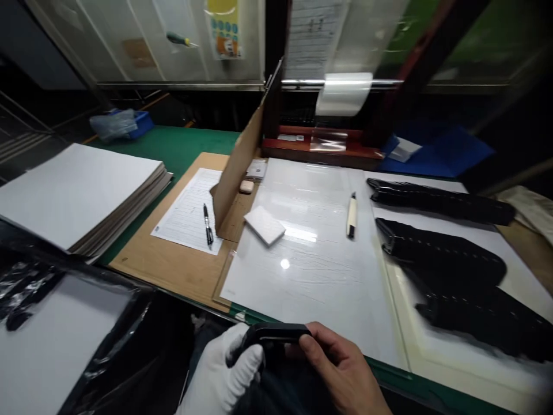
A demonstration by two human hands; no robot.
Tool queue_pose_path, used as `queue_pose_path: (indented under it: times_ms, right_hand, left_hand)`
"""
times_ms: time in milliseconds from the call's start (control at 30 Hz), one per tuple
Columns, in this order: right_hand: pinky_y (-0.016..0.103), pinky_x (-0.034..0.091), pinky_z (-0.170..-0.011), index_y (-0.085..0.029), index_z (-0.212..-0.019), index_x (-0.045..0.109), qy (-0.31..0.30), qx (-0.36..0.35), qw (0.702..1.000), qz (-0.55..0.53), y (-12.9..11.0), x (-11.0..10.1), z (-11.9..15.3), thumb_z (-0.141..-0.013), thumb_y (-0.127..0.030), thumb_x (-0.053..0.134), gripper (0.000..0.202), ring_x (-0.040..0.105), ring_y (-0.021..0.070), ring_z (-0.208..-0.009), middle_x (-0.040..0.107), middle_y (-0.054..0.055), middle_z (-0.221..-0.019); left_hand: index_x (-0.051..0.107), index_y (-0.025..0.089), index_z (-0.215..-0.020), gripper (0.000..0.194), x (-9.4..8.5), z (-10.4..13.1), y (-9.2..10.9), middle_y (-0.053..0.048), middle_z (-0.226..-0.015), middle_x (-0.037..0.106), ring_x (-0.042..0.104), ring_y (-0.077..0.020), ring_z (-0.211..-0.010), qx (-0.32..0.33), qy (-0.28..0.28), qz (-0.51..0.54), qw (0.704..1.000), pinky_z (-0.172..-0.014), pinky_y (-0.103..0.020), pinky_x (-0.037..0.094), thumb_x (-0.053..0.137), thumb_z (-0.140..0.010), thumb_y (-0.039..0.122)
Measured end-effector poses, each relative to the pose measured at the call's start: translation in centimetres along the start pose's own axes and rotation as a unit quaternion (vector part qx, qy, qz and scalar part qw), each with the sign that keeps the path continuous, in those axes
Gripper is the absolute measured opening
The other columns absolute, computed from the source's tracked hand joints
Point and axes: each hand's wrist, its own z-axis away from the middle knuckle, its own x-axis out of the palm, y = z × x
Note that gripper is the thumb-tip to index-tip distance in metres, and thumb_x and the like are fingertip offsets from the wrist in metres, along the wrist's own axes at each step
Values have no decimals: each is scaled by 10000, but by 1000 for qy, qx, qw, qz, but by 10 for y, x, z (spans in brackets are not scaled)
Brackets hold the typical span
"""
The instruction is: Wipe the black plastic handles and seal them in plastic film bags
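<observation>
My left hand (pixel 228 369), in a white glove, is closed around the left end of a black curved plastic part (pixel 279 331). The bare fingers of my right hand (pixel 341 369) pinch the part's right end between thumb and forefinger. The part is held level just in front of the table's near edge, over my lap. Beyond it lies a white work sheet (pixel 311 294) with a white block (pixel 265 225) and a cream-handled cutter (pixel 352 216) on it. The underside of the black part is hidden from me.
Several long black parts (pixel 440 248) lie in rows at the right. At the left are a stack of white sheets (pixel 82 196), a written form (pixel 185 219) with a pen (pixel 208 225), and an upright cardboard divider (pixel 237 167). A black-lined container (pixel 129 334) stands at the near left.
</observation>
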Motion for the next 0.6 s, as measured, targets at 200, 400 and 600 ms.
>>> queue_pose_path:
  times_ms: [200, 400, 600]
  right_hand:
    - [531, 412, -1131, -275, -1537, 404, 149, -243, 892, 352, -66, 26, -118, -967, -518, 594, 648, 456, 315, -1401, 500, 112, -1518]
    - [574, 421, -1121, -248, -1369, 618, 138, -251, 857, 429, -46, 37, -137, -975, -261, 608, 395, 479, 338, -1382, 507, 117, -1511]
    - [485, 552, -986, -396, -1514, 411, 219, -277, 845, 403, -31, -2, -11, -1034, -336, 498, 491, 561, 292, -1323, 504, 35, -1522]
  left_hand:
    - [634, 250, -1300, 452, -35, -4, -8, -68, -1180, 756, 717, -235, -1089, 90, 202, -105, 970, -952, -294, 570, 645, -920, 495]
    - [701, 258, -1186, 252, 0, -37, -15, -50, -1160, 757, 735, -196, -1033, 256, 223, -145, 929, -954, -278, 577, 665, -942, 308]
    - [723, 233, -1186, 255, 32, -49, -15, -45, -1044, 798, 763, -187, -919, 342, 171, -221, 897, -864, -240, 598, 685, -935, 267]
